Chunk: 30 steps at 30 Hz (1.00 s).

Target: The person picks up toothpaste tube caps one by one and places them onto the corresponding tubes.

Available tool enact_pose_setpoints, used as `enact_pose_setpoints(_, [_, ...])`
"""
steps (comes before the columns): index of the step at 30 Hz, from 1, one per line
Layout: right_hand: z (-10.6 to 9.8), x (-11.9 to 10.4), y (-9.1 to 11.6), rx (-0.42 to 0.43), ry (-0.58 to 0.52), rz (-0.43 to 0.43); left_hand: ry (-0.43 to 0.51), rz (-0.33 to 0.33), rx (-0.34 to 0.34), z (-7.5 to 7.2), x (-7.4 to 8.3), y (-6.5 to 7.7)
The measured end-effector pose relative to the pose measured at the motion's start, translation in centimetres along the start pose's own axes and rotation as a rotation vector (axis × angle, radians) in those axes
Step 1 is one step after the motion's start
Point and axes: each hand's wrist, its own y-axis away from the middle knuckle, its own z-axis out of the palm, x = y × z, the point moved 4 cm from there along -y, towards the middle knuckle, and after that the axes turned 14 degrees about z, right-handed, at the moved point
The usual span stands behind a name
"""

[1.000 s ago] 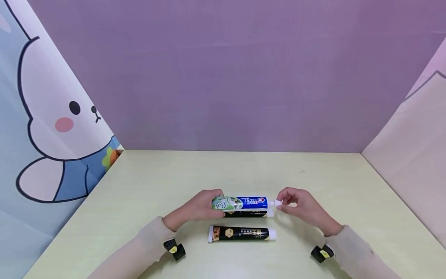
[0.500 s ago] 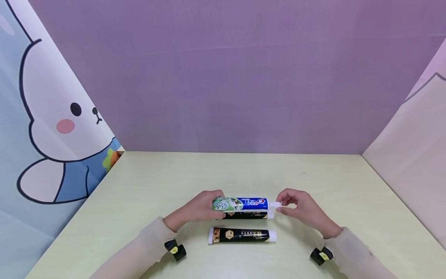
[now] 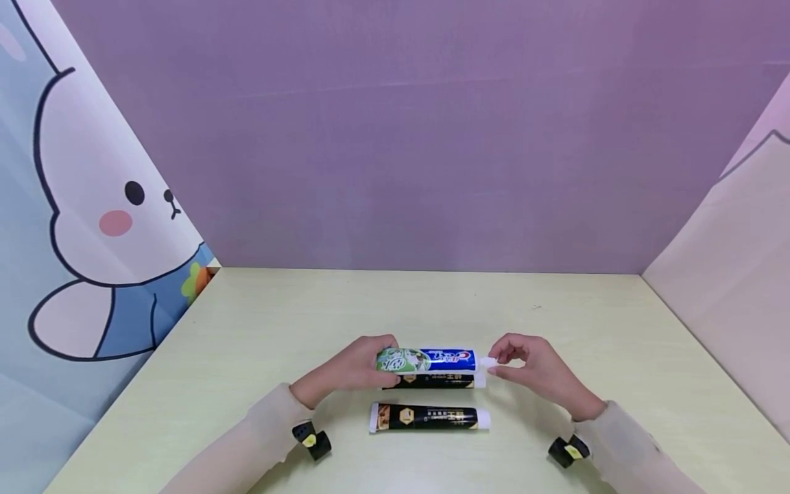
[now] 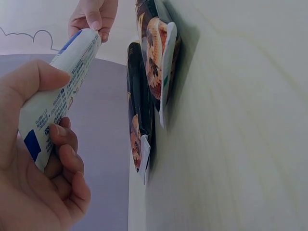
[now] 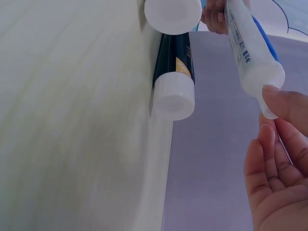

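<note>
A blue, green and white toothpaste tube (image 3: pixel 432 360) is held level above the table. My left hand (image 3: pixel 354 363) grips its flat tail end, thumb on one side and fingers curled round the other. At the opposite end, my right hand (image 3: pixel 537 367) pinches the narrow white cap (image 3: pixel 487 361) between thumb and fingertip. In the right wrist view the cap (image 5: pixel 267 109) sits at the tube's white shoulder. One black toothpaste tube (image 3: pixel 441 381) lies partly hidden behind the held tube. Nearer the front lies a second black toothpaste tube (image 3: pixel 428 416) with a white cap.
The pale table (image 3: pixel 296 302) runs back to a purple partition (image 3: pixel 432 137). A cartoon-printed panel (image 3: pixel 117 206) stands on the left and a pale panel (image 3: pixel 734 274) on the right. Each wrist wears a small black camera (image 3: pixel 311 440).
Both hands stay almost in place on the tube and its cap. The held tube looks slightly rolled, its printed lettering shifting a little. Both black tubes lie as before.
</note>
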Motion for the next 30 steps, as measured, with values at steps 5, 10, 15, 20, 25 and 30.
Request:
enact_pose_setpoints(5, [0.02,0.07,-0.04,-0.020,-0.017,0.029,-0.016,0.002,-0.001,-0.06,-0.09,0.00])
enact_pose_setpoints(10, [0.01,0.12,-0.01,-0.027,-0.001,0.043,-0.028,0.015,-0.001,-0.10,-0.10,-0.01])
enact_pose_setpoints(15, [0.13,0.23,0.12,-0.033,0.011,0.053,-0.034,0.036,0.000,-0.07,-0.07,0.10])
enact_pose_setpoints(20, [0.12,0.20,0.37,-0.037,0.037,0.057,-0.039,0.046,-0.001,0.09,-0.10,0.16])
enact_pose_setpoints(25, [-0.03,0.15,0.41,-0.031,0.049,0.040,-0.056,0.057,0.007,0.05,0.02,0.00])
enact_pose_setpoints(30, [0.08,0.27,0.33,-0.043,0.038,0.048,-0.058,0.048,0.010,-0.03,0.04,0.11])
